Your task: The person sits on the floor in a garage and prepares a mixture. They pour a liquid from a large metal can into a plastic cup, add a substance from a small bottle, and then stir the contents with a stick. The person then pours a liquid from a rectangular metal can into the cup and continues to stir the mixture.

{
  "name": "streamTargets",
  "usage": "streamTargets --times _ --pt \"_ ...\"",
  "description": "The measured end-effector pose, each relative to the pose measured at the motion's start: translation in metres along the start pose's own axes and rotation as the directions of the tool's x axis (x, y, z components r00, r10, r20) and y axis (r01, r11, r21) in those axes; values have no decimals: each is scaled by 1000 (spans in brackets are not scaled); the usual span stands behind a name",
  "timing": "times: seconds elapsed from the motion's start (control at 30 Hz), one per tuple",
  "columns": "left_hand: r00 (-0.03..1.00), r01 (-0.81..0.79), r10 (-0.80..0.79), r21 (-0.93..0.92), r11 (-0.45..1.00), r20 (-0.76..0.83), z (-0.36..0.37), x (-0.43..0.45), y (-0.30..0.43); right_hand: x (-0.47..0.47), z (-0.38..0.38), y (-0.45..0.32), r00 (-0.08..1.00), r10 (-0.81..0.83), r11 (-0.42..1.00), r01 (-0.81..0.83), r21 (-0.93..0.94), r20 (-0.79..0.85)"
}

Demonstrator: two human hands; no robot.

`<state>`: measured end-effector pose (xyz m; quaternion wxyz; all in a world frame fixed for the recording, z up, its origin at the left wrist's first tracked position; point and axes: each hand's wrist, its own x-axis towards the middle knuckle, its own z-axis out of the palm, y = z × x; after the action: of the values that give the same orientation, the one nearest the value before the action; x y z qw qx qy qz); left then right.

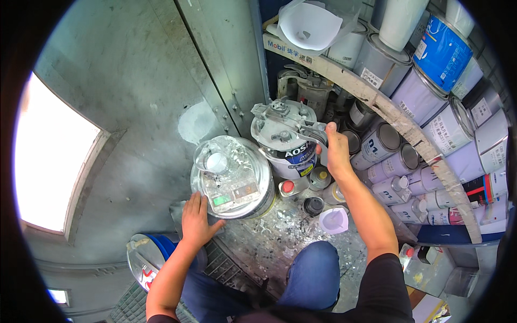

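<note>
My right hand (338, 151) is closed around the handle of a grey mixing lid (278, 125), which is fitted on a paint can (294, 163). The can stands upright, with dried paint on its lid. My left hand (197, 220) lies flat against the near-left edge of a large metal drum (264, 198), holding nothing, thumb spread. On the drum top sits a paint-smeared digital scale (236, 194) with a lit green display. A clear plastic cup (212, 157) with white at its bottom rests on the scale.
To the right, a shelf (377, 101) holds several paint cans (375, 145). A red-capped container (287, 187), a small dark jar (313, 206) and a white paper cup (333, 221) stand on the paint-spattered floor. A blue bucket (161, 244) is at left, beside a metal wall (133, 161).
</note>
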<state>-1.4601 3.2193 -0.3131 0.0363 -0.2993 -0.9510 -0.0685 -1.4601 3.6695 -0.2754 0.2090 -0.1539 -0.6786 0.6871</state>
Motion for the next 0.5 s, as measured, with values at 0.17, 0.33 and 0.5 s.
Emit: streamTargets --times 0.17,0.33,0.5 --pt "999 -22 22 1 1000 -49 6 -1 -5 2 5 36 999 16 999 -15 32 -36" --pt "997 -58 59 21 998 -55 7 0 -7 8 10 75 991 117 987 -108 117 -71" --pt "995 -69 70 24 997 -64 5 -1 -9 28 20 96 986 155 974 -143 174 -59"
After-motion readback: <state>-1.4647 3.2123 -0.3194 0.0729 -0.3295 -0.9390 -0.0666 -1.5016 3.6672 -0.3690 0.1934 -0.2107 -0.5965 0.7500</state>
